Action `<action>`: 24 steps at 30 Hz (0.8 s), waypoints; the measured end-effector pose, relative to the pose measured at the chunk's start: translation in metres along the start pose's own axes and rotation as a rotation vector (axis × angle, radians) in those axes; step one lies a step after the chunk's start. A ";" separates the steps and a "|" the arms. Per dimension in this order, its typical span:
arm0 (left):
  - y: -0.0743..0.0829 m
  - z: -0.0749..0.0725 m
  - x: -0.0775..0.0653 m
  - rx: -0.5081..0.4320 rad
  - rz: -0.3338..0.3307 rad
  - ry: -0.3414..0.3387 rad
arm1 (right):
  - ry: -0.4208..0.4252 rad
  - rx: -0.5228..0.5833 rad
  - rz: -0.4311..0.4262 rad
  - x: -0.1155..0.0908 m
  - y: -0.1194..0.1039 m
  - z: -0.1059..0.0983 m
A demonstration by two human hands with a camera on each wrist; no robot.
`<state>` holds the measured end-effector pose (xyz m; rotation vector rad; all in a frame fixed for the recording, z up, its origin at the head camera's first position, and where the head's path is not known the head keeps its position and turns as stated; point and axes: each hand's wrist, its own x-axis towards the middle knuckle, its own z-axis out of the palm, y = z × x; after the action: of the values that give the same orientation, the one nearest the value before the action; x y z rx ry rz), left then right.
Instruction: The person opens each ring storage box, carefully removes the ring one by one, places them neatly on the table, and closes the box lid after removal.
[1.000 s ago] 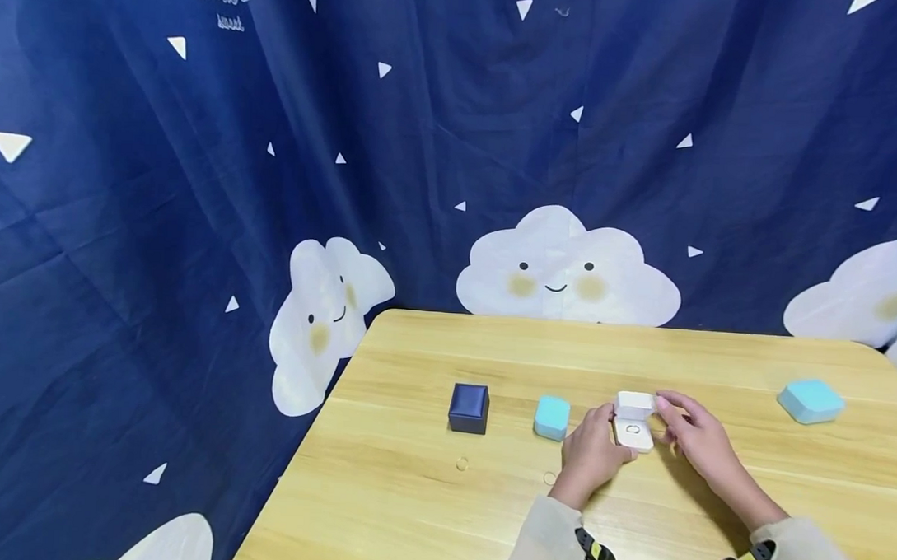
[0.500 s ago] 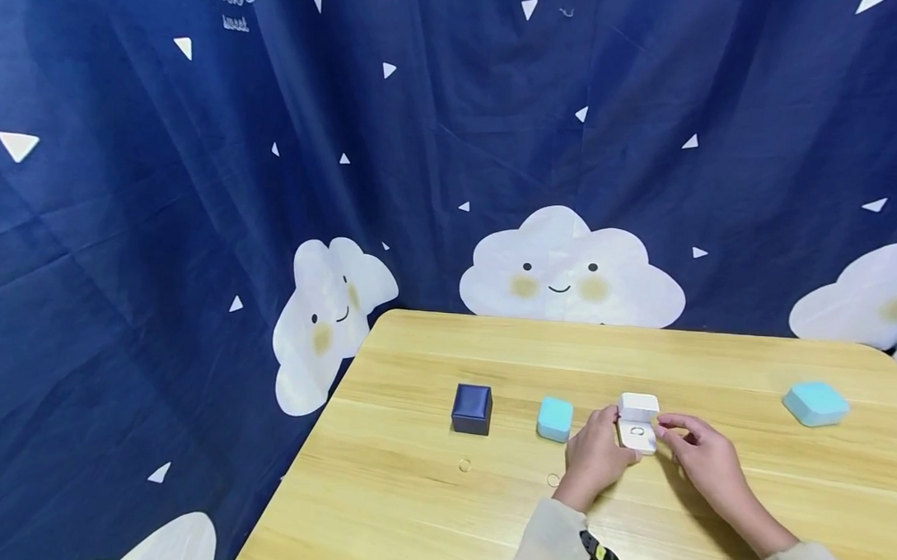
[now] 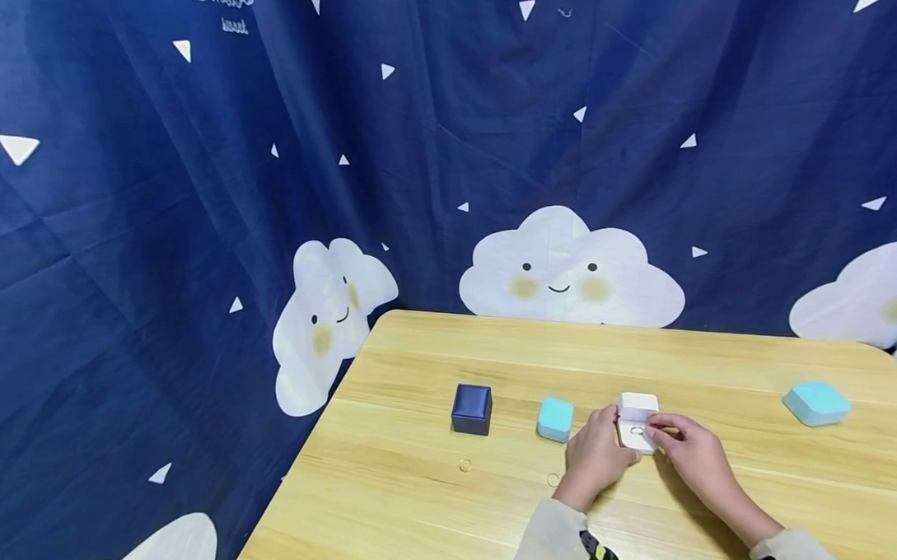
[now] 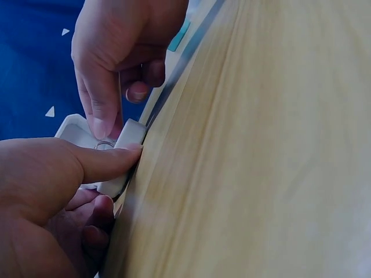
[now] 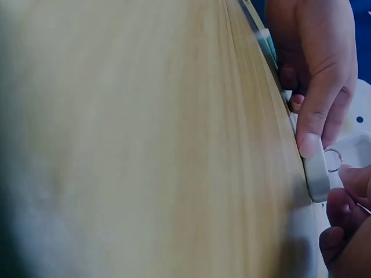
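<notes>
A small white ring box (image 3: 638,407) stands on the table with its lid raised. A ring (image 5: 333,160) sits upright in its pad. My left hand (image 3: 595,458) grips the box from the left, thumb (image 4: 113,162) on the front of the base and other fingers behind. My right hand (image 3: 694,457) reaches in from the right with thumb and index finger close together. Its fingertips (image 4: 101,128) are right at the ring; I cannot tell whether they pinch it. In the right wrist view the right fingers (image 5: 353,180) overlap the open box.
Left of the box stand a light blue box (image 3: 555,420) and a dark blue box (image 3: 472,409). Another light blue box (image 3: 817,403) is at the far right. Two loose rings lie nearer me: a gold-coloured ring (image 3: 465,465) and another ring (image 3: 554,480). A blue curtain (image 3: 423,147) hangs behind the table.
My right hand has left the raised lid's right edge, dropped to the box's right side, then moved left to the ring. The left hand keeps its grip.
</notes>
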<state>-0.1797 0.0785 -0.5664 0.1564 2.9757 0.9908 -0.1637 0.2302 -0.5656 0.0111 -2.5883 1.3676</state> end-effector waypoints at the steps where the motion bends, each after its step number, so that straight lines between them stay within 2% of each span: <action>1: 0.000 0.000 0.000 0.002 0.001 0.000 | 0.000 0.004 -0.006 0.000 0.000 0.000; 12: 0.002 0.000 0.000 0.017 0.003 0.009 | 0.026 -0.042 -0.098 0.003 0.002 0.006; 18: 0.002 -0.001 -0.001 0.022 -0.003 0.008 | 0.009 -0.057 -0.092 0.004 0.004 0.007; 24: 0.002 -0.001 -0.001 0.028 -0.004 0.005 | -0.008 -0.037 -0.048 0.004 0.004 0.007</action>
<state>-0.1787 0.0791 -0.5646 0.1475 2.9940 0.9516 -0.1695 0.2273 -0.5717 0.0727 -2.6013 1.3058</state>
